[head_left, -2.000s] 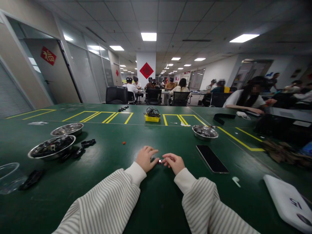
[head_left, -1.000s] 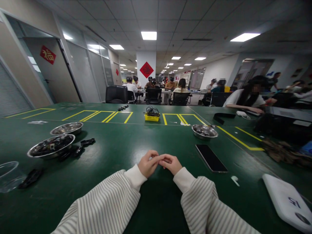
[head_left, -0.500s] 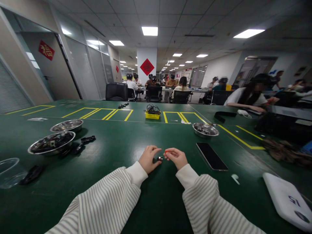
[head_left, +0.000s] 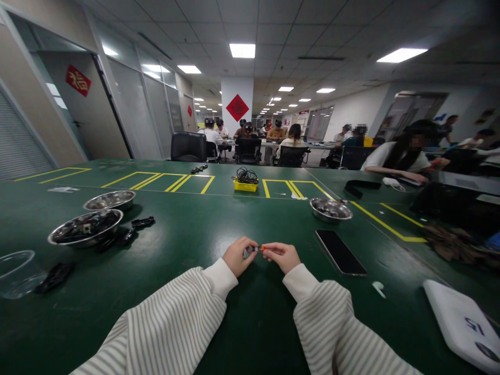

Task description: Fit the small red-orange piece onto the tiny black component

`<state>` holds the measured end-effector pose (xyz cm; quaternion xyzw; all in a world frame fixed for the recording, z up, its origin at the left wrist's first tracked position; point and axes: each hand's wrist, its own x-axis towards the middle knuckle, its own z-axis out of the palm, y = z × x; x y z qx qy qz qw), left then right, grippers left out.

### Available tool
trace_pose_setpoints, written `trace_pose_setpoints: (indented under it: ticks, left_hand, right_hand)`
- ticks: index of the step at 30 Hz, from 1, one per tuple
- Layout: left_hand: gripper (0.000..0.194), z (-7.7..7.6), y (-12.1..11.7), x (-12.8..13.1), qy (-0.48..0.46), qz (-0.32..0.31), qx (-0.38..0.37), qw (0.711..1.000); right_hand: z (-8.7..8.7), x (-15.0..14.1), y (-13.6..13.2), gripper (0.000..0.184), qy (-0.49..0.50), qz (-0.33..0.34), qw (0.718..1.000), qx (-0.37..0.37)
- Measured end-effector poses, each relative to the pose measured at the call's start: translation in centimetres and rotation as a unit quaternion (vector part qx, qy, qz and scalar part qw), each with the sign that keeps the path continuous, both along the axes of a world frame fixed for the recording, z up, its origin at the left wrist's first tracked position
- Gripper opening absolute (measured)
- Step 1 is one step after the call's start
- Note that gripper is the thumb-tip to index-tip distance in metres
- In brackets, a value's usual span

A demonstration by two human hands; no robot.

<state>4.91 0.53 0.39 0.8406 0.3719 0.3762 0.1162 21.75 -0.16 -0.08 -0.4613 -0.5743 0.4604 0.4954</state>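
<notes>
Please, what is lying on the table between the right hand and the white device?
In the head view: a phone, then a white earbud, going from the right hand toward the white device.

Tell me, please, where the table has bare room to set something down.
Bare table lies between the yellow box and the left hand, and between that hand and the black parts. Crowded: around the two left bowls.
</notes>
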Motion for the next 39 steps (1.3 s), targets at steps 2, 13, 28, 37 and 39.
trace_pose_setpoints:
  ticks: [2, 13, 28, 37, 39]
  left_hand:
    - [0.014, 0.0, 0.0, 0.0, 0.0, -0.012, 0.001, 1.0]
    - [0.014, 0.1, -0.1, -0.1, -0.022, -0.004, 0.01, 1.0]
    - [0.022, -0.6, 0.1, -0.2, -0.01, -0.055, 0.092, 0.994]
    - [0.027, -0.3, 3.6, -5.6, 0.079, 0.169, 0.087, 0.979]
    - [0.027, -0.3, 4.5, -8.0, 0.104, 0.236, 0.065, 0.964]
  right_hand:
    - [-0.1, -0.1, 0.0, 0.023, -0.009, 0.001, 1.0, 0.009]
    - [-0.1, -0.1, -0.3, 0.021, -0.045, -0.033, 0.997, 0.062]
    - [-0.3, -0.1, -0.4, 0.021, -0.078, 0.004, 0.994, 0.072]
    - [3.2, 4.7, -0.5, 0.027, -0.365, -0.146, 0.91, 0.131]
    - [4.1, 8.5, -0.7, 0.032, -0.46, -0.235, 0.853, 0.077]
